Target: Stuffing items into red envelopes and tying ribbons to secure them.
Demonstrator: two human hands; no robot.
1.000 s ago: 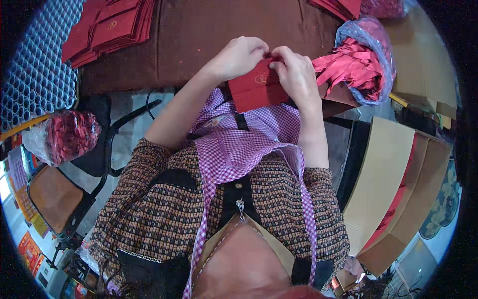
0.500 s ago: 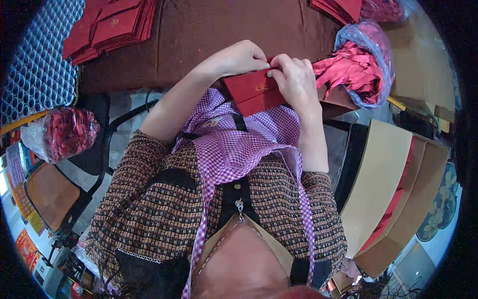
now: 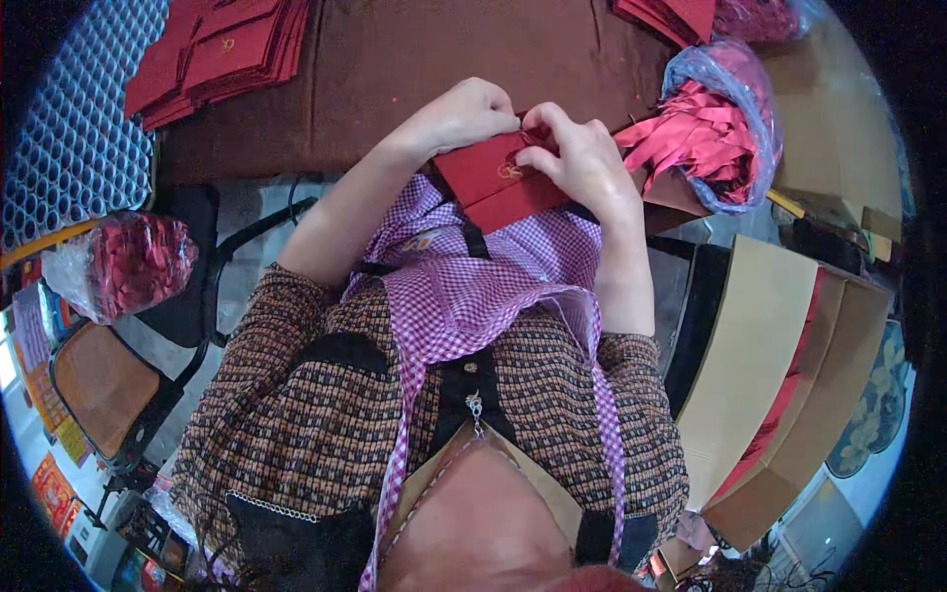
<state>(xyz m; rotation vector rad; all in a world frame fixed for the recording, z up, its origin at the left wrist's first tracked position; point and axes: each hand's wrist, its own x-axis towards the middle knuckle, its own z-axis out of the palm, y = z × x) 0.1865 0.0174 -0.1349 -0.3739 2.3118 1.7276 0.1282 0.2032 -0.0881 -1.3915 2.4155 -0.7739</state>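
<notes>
1. At the near edge of the brown table (image 3: pixel 414 69), both hands are working 1 red envelope (image 3: pixel 493 183), which is lying tilted over the table edge and the checked apron (image 3: pixel 473 286).
2. Left hand (image 3: pixel 459 113) is curling closed, its fingertips pinching the envelope's upper edge.
3. Right hand (image 3: pixel 577 163) is lying over the envelope's right part, its fingers bent and gripping the same upper edge; both sets of fingertips are meeting there.
4. Right of the hands, 1 clear plastic bag (image 3: pixel 725 118) is sitting open on the table and is holding a heap of red strips (image 3: pixel 695 133); it is lying just beside the right hand.
5. Far left on the table, 1 stack of red envelopes (image 3: pixel 222 49) is resting well apart from the hands.
6. A second red stack (image 3: pixel 671 15) is showing at the far right edge of the table.
7. Left of the person, another plastic bag with red contents (image 3: pixel 133 261) is sitting beside a dark chair (image 3: pixel 192 296).
8. Right of the person, flat cardboard boxes (image 3: pixel 779 365) are leaning on edge, with red sheets between them.
</notes>
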